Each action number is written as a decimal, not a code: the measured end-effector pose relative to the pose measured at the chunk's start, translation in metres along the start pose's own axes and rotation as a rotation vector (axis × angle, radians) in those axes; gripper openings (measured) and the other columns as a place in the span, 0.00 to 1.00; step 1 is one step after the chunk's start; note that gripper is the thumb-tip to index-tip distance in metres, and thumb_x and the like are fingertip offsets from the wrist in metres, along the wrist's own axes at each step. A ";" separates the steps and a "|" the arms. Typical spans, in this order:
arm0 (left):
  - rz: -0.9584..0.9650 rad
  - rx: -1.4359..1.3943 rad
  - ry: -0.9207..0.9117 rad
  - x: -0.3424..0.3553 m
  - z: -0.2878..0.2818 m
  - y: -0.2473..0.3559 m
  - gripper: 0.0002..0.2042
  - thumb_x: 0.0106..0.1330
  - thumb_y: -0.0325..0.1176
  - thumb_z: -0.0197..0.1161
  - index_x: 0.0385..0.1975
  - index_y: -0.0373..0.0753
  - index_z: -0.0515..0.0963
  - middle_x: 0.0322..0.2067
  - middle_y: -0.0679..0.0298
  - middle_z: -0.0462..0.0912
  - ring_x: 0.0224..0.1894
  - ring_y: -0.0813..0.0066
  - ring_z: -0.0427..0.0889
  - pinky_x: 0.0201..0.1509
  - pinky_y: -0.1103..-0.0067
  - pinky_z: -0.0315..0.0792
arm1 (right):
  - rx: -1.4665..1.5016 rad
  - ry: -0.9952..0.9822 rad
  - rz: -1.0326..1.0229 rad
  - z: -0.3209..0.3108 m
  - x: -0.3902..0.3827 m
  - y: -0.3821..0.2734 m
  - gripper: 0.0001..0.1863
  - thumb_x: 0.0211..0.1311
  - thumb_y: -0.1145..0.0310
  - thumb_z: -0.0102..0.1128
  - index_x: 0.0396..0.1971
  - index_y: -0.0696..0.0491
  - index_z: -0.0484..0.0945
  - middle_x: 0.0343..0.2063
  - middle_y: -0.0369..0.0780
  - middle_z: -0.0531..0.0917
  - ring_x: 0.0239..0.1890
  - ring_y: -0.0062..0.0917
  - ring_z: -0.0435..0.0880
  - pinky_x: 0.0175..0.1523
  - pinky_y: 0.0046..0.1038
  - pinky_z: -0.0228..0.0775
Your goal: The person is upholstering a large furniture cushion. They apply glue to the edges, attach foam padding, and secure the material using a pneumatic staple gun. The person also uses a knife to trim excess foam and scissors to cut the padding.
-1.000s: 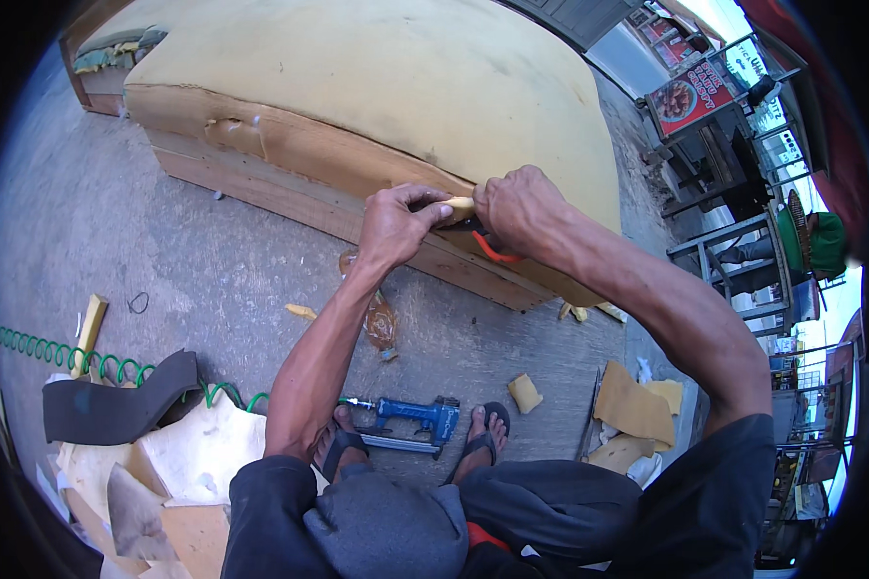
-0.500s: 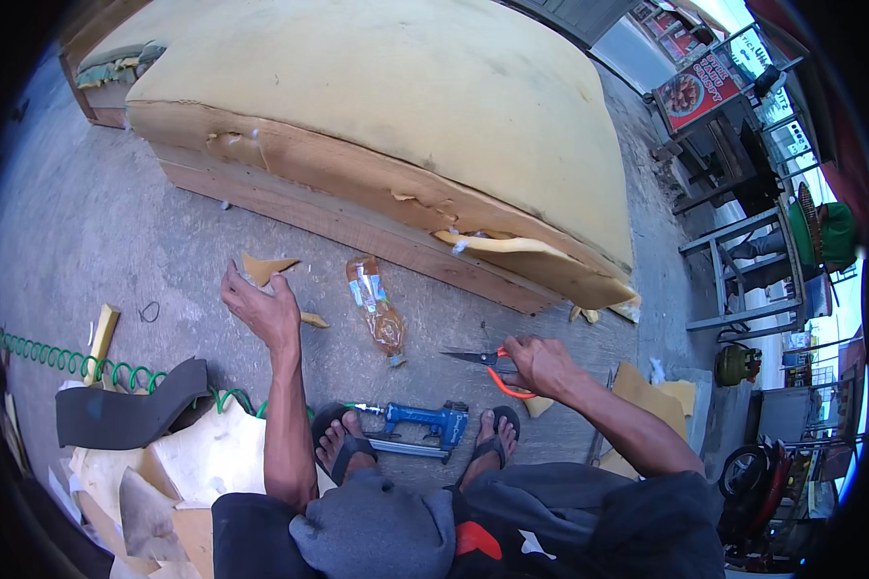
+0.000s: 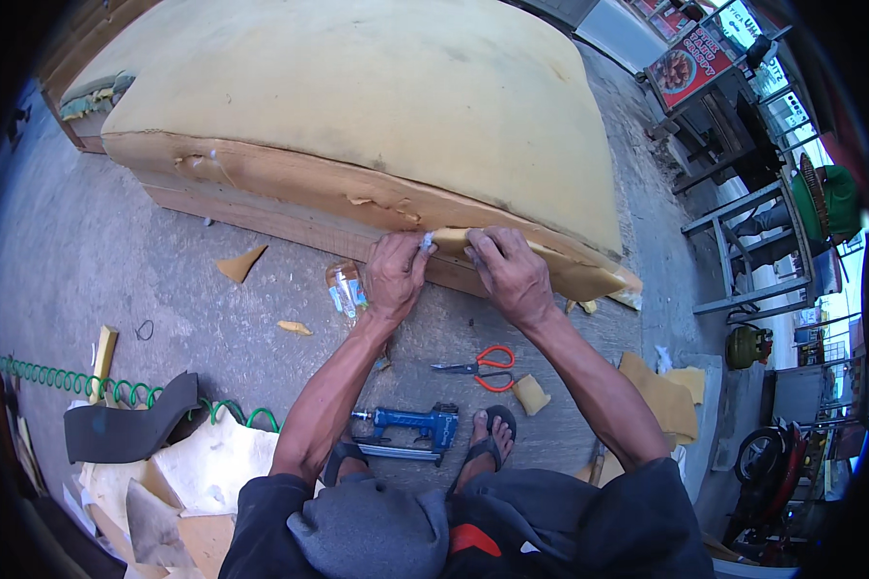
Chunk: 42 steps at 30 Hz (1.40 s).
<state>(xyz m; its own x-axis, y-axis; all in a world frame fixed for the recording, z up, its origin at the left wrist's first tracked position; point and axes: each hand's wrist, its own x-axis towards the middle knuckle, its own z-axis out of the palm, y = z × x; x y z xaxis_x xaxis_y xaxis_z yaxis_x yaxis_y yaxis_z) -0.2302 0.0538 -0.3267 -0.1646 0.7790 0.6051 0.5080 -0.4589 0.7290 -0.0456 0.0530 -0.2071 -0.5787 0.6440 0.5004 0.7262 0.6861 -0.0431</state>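
Hands, left [image 3: 394, 273] and right [image 3: 508, 273], press foam strip [image 3: 550, 272] against wooden frame [image 3: 290, 198].

Foam slab [image 3: 357, 106] on wooden frame [image 3: 290, 207]; bottle [image 3: 346, 289] before it; scissors [image 3: 481, 367] right of bottle; stapler [image 3: 410, 427] nearest feet.

A small clear plastic bottle [image 3: 345, 289] lay on the concrete just left of the left hand [image 3: 396, 273], its body wrapped in a pale label with a blue band. Far to the upper right of that bottle, beyond the foam cushion [image 3: 357, 96], a rectangular signboard [image 3: 690, 66] stood tilted, red with a round food picture and white lettering. Just right of the signboard a smaller pale blue-and-white sign [image 3: 743, 19] showed at the picture's top edge.
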 end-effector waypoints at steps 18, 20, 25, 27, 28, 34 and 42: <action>0.160 0.343 0.025 0.025 0.000 -0.011 0.16 0.60 0.32 0.74 0.44 0.37 0.77 0.37 0.59 0.79 0.41 0.56 0.79 0.47 0.63 0.72 | -0.019 0.166 0.059 0.020 0.006 0.011 0.09 0.58 0.72 0.67 0.37 0.53 0.77 0.32 0.38 0.77 0.35 0.32 0.82 0.36 0.34 0.78; 0.126 0.385 -0.033 0.036 -0.005 -0.017 0.14 0.62 0.33 0.74 0.41 0.36 0.77 0.35 0.59 0.79 0.39 0.57 0.80 0.47 0.64 0.72 | 0.070 0.238 0.028 0.015 -0.001 0.001 0.09 0.58 0.72 0.67 0.37 0.53 0.77 0.32 0.39 0.77 0.34 0.33 0.82 0.37 0.36 0.78; 0.033 0.147 -0.128 0.035 -0.021 0.003 0.12 0.64 0.33 0.73 0.39 0.35 0.78 0.33 0.59 0.79 0.35 0.59 0.80 0.48 0.65 0.73 | 0.430 -0.148 0.279 0.019 -0.099 -0.050 0.11 0.58 0.72 0.65 0.40 0.55 0.78 0.33 0.44 0.78 0.37 0.40 0.84 0.41 0.41 0.79; -0.188 0.062 -0.160 0.000 -0.020 0.003 0.18 0.61 0.36 0.75 0.44 0.34 0.76 0.36 0.55 0.79 0.37 0.54 0.80 0.49 0.62 0.72 | 0.571 -0.395 0.460 0.030 -0.154 -0.066 0.13 0.59 0.70 0.62 0.44 0.56 0.80 0.36 0.46 0.81 0.40 0.43 0.86 0.44 0.42 0.80; -0.293 0.033 -0.150 -0.019 -0.021 -0.002 0.22 0.60 0.38 0.76 0.46 0.33 0.75 0.37 0.53 0.79 0.39 0.52 0.80 0.50 0.60 0.71 | 0.612 -0.469 0.487 0.034 -0.174 -0.073 0.14 0.59 0.70 0.61 0.45 0.56 0.80 0.38 0.47 0.82 0.41 0.44 0.86 0.46 0.43 0.80; -0.562 0.738 -0.120 -0.113 -0.023 -0.109 0.48 0.51 0.48 0.82 0.61 0.21 0.60 0.46 0.40 0.76 0.47 0.45 0.80 0.59 0.56 0.71 | 0.752 -0.705 0.492 0.044 -0.169 -0.086 0.18 0.58 0.70 0.57 0.49 0.58 0.82 0.46 0.50 0.85 0.48 0.48 0.86 0.54 0.46 0.79; -1.275 -0.927 0.299 -0.074 -0.055 -0.083 0.16 0.62 0.33 0.69 0.48 0.37 0.76 0.34 0.64 0.81 0.35 0.71 0.83 0.40 0.71 0.79 | 0.988 -0.579 0.854 0.029 -0.127 -0.075 0.22 0.63 0.66 0.60 0.57 0.57 0.78 0.45 0.48 0.85 0.45 0.40 0.87 0.51 0.40 0.80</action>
<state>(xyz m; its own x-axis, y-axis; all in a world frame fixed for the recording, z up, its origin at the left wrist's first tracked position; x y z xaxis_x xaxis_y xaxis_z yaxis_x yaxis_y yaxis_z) -0.3066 0.0104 -0.4145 -0.2677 0.7812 -0.5640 -0.7292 0.2184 0.6485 -0.0368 -0.0705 -0.2926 -0.3450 0.8526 -0.3926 0.5098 -0.1810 -0.8410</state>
